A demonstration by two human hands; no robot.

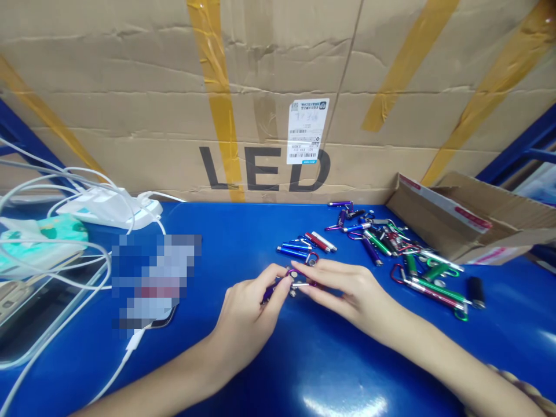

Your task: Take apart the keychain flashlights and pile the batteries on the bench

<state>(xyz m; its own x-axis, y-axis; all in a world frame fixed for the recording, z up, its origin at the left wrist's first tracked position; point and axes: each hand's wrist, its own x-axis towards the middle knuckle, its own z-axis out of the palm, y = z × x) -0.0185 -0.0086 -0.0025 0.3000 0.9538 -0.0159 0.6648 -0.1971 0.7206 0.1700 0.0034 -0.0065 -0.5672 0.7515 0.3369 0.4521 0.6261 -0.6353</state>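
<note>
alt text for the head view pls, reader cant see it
A person's left hand holds a small purple tube above a blue table, the right hand close beside it. More coloured tubes lie ahead and to the right, near an open box; white cables are on the left, and a large cardboard box marked LED stands behind.

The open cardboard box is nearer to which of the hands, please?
Right: the right hand is in front and left of the open cardboard box; the left hand is farther left.

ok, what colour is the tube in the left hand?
Purple: the tube in the left hand shows in the head view, partly covered by fingers.
</note>
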